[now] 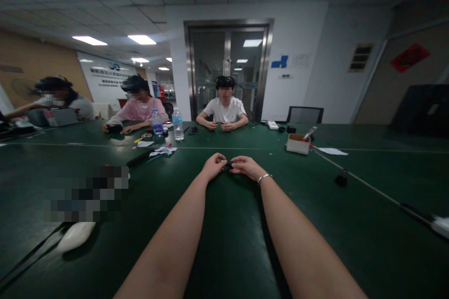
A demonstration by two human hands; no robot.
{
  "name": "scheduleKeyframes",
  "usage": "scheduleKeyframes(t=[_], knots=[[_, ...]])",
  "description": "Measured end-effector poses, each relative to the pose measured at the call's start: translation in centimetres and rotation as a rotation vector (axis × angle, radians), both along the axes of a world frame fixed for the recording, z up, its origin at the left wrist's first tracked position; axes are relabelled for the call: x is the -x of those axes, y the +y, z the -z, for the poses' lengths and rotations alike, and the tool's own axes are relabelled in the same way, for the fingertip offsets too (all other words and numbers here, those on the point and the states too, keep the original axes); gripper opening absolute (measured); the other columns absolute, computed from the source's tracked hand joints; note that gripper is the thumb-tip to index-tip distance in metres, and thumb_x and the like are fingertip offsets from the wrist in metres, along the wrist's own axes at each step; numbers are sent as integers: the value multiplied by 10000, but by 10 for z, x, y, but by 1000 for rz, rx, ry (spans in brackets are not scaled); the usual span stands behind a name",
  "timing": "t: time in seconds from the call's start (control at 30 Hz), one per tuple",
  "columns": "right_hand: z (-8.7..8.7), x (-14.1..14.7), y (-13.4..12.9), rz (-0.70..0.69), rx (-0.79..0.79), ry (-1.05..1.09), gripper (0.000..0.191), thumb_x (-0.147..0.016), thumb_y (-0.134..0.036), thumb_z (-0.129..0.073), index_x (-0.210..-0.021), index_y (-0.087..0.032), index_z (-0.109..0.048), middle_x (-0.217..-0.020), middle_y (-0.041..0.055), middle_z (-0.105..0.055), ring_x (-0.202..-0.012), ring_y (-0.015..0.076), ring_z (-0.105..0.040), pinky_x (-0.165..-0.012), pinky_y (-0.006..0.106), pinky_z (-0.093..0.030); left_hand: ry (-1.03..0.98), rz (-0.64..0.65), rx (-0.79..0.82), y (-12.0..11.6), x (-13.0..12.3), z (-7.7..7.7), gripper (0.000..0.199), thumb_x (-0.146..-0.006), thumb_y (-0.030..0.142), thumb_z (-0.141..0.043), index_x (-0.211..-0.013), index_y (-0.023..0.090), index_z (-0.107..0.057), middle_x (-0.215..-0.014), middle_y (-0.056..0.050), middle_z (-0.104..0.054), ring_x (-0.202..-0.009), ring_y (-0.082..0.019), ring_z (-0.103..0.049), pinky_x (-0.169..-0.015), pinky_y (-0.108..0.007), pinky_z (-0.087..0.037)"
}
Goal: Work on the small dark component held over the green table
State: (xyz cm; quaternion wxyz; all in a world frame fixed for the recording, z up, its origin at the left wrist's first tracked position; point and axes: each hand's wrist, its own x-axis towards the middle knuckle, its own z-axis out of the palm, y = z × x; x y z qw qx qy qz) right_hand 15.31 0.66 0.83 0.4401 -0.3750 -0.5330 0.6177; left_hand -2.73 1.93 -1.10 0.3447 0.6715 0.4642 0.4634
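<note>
Both arms reach forward over the dark green table (231,243). My left hand (213,167) is closed in a pinch, its fingertips at the left side of a small black object (229,164). From the other side my right hand (247,168), with a silver bracelet (264,178) on the wrist, grips the same object between thumb and fingers. Most of that object is covered by the fingertips, and its kind cannot be made out.
Two water bottles (178,124) stand ahead on the left, near crumpled paper (163,151). A small box (298,144) sits to the right, beside a long thin rod (365,183). A white rounded item (76,237) lies at left. Across the table sits a person (224,110).
</note>
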Motion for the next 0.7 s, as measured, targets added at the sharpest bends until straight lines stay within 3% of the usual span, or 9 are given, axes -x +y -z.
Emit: scheduleKeyframes(t=[0.2,0.43,0.7], knots=[[-2,0,-2,0,9,-8,209,-702,2,-678,-865,-94,-590,-742,53,-665,-626,153,-691,-627,221,-591,-31,32,45,-2,-2,-1,203,-774,347,-569,-847,158,-558,-576,25,-540,-503,-88,-518,-508,-211,-411],[-3,-1,-2,-4,14,-3,174,-739,31,-618,-865,-85,-587,-733,59,-666,-611,150,-689,-609,212,-589,-114,100,116,-7,-1,-8,207,-717,262,-653,-855,115,-600,-620,-2,-576,-546,-88,-531,-577,-241,-441],[-1,-2,0,-4,4,-1,188,-710,5,-669,-862,-79,-596,-758,69,-673,-631,152,-689,-623,224,-591,-102,99,19,-6,2,-6,264,-692,290,-680,-899,141,-610,-743,-14,-585,-599,-84,-542,-594,-232,-453]])
